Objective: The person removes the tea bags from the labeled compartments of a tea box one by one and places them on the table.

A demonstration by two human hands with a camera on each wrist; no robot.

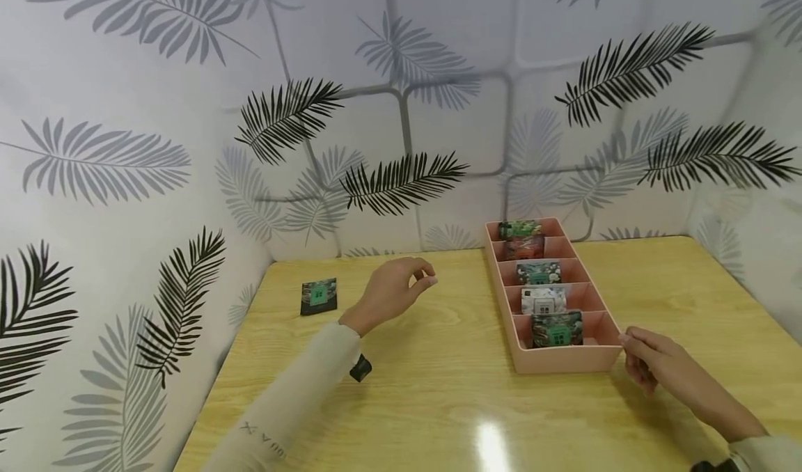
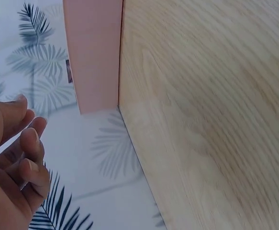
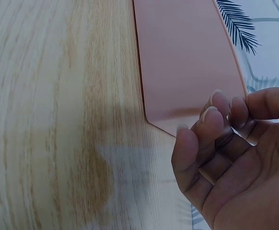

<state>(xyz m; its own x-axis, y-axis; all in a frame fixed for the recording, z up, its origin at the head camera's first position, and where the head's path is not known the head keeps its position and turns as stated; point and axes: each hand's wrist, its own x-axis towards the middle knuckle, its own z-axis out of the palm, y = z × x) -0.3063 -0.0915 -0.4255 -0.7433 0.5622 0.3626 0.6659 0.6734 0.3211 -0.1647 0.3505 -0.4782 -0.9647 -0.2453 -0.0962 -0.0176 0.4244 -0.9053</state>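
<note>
Indoor corner, exact type indeterminable: white wall covering with grey and black leaf print borders a yellow wood-grain surface.

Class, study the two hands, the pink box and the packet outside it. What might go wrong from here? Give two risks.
The right hand pinches the pink box at one corner only, so a tug might twist it and shift the packets inside.

The loose packet lies near the left hand, whose sleeve might brush it.
</note>
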